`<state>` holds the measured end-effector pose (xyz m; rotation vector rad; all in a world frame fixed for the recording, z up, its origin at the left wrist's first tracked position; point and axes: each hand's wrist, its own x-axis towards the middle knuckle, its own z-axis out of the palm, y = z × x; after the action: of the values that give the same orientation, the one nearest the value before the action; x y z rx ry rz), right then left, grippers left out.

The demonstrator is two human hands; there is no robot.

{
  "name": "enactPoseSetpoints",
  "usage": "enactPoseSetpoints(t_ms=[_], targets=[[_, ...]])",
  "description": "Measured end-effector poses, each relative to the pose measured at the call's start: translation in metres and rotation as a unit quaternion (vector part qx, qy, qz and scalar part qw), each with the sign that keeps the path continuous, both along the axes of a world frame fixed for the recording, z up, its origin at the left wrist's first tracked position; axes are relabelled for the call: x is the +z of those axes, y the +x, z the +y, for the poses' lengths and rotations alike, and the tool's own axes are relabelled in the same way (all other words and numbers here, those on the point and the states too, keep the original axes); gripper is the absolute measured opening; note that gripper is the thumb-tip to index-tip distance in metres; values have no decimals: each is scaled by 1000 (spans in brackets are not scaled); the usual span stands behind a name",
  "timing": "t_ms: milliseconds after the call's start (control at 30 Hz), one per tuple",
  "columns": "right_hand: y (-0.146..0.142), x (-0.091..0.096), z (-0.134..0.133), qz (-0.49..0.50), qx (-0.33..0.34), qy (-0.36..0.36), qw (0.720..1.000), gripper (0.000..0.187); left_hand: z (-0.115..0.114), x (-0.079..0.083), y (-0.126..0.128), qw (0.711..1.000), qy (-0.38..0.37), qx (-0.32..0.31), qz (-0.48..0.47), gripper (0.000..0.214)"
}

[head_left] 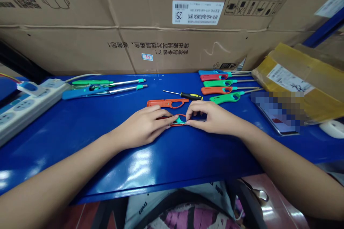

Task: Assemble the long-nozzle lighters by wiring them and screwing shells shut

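Note:
My left hand (146,125) is closed on the left part of an opened orange lighter (178,125) lying low over the blue table (107,157). Between my hands shows the lighter's green trigger (178,119). The fingers of my right hand (213,117) pinch the lighter's right end, where a thin metal piece sticks out under the palm. Most of the lighter's inside is covered by my fingers. Just behind lies the loose orange casing half (156,103). A yellow-and-black screwdriver (191,96) rests beyond it, tip to the left.
Several long-necked lighters (225,97) lie in a row at back right, beside a yellow parcel (298,82) and a phone (279,114). Opened lighters (80,93) with metal tubes are at left, near a power strip (34,103). A cardboard wall (88,50) stands behind.

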<state>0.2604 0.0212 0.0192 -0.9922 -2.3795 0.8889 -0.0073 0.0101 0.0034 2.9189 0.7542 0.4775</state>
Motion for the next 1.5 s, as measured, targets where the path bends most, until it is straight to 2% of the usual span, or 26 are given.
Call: enactPoseSetpoints(t_ms=[133,367,567,733,967,1233,1500], targets=[[-3,-4,-1,-8,4,5,1000,7,0,-1,-1,999,35,-4,-12,34],[-5,-9,0,3,-33,-40,999,5,0,2,1,998,64,-27,-11,32],[-5,-8,1,2,-57,-86,995,3,0,1,1,998,60,-21,1,31],[-2,-7,2,-8,-53,-114,992,12,0,1,1,998,58,-28,-6,32],[-3,-9,3,7,-52,-109,993,13,-1,0,2,998,52,-25,-17,34],[-3,-7,2,2,-43,-101,994,11,0,1,0,994,92,-57,-12,32],[-3,-9,1,10,-35,-67,997,10,0,3,-1,993,106,-60,-1,33]])
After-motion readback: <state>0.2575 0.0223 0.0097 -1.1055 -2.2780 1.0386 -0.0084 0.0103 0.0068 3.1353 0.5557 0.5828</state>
